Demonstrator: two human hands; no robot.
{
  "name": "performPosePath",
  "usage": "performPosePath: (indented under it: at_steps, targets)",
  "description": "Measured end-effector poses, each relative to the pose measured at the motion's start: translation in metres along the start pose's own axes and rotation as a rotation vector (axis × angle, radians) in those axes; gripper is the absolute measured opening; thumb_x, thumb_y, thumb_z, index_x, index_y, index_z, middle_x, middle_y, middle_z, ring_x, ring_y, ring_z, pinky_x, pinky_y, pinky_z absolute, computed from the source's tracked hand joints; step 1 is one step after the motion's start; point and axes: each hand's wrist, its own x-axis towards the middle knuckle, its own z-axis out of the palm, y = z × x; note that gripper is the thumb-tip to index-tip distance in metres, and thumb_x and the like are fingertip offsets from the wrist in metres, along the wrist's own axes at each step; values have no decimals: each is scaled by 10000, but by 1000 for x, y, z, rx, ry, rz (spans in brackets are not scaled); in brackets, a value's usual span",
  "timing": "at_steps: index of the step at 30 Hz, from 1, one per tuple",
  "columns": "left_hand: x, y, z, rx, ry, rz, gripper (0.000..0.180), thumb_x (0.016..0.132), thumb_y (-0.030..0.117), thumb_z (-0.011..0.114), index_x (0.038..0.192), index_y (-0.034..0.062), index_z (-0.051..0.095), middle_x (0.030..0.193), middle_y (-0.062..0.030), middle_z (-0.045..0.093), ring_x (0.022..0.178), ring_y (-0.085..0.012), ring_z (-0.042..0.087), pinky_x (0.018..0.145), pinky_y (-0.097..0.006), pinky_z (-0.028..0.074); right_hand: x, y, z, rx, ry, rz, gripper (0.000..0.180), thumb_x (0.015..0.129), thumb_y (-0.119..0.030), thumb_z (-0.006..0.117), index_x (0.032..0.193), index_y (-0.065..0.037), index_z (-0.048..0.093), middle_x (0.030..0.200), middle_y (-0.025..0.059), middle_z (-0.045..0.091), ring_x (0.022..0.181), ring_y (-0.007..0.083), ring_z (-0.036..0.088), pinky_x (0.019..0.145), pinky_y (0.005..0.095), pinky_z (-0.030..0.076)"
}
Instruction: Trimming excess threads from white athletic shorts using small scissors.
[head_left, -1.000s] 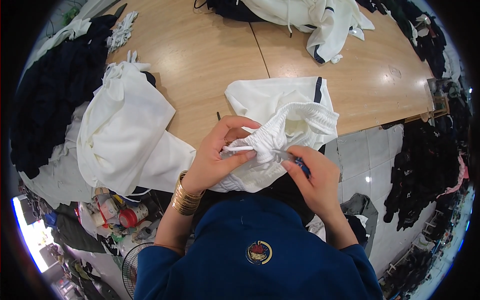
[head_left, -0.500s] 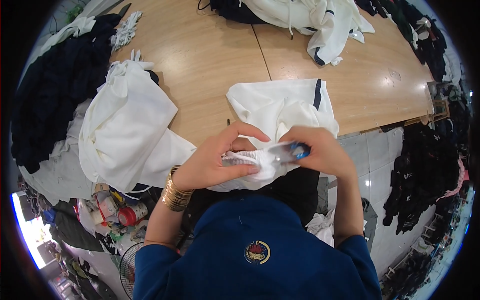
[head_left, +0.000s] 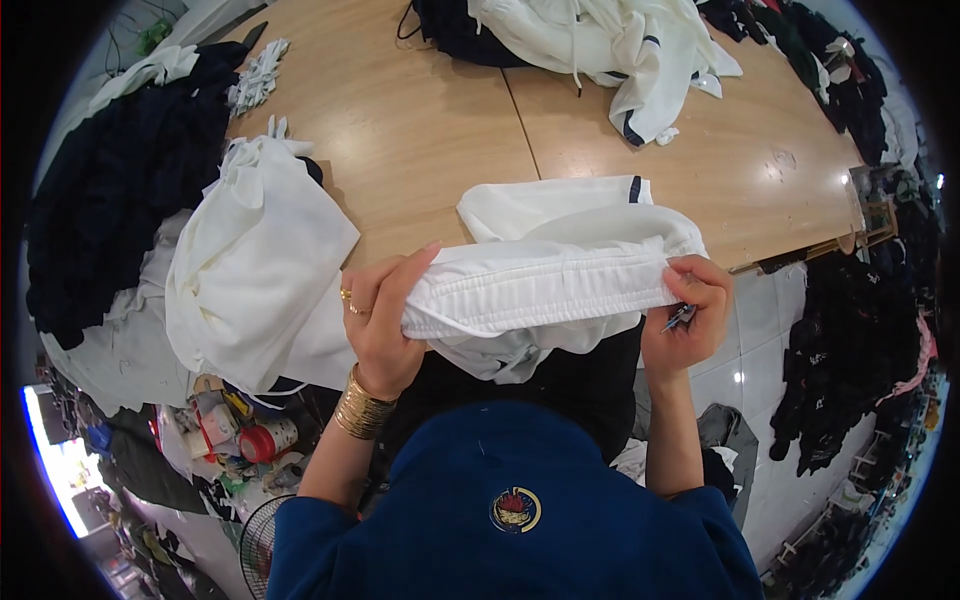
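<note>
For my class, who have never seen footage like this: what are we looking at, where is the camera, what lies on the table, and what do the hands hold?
There is no machine here. A person wears a wide fisheye camera on the head, looking down, so straight edges bend near the rim. The two bare forearms come in from below.

The left hand, with gold bangles at the wrist, and the right hand stretch the ribbed elastic waistband of a white fabric garment between them. The right hand's fingers also pinch a small blue-handled tool; its exact kind is too small to tell.

On the light wooden table lie a folded white cloth pile to the left, dark navy clothes beyond it, and more white garments at the far edge.
</note>
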Motion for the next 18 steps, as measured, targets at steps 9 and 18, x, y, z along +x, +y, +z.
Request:
performPosePath:
  at_steps: [9, 18]
  targets:
    - [-9, 1, 2, 17, 48, 3, 482, 603, 146, 716, 1073, 62, 647, 902, -55, 570, 805, -200, 508, 765, -311, 359, -4, 3, -2, 63, -14, -48, 234, 643, 79, 629, 833, -31, 545, 914, 178, 648, 764, 278, 642, 634, 288, 513]
    - [21, 13, -16, -181, -53, -74, 327, 656, 8, 601, 977, 33, 657, 865, -78, 584, 787, -224, 550, 728, -278, 434, 15, 7, -10, -9, -76, 99, 290, 615, 62, 634, 875, -47, 567, 922, 128, 666, 704, 221, 642, 560, 283, 481]
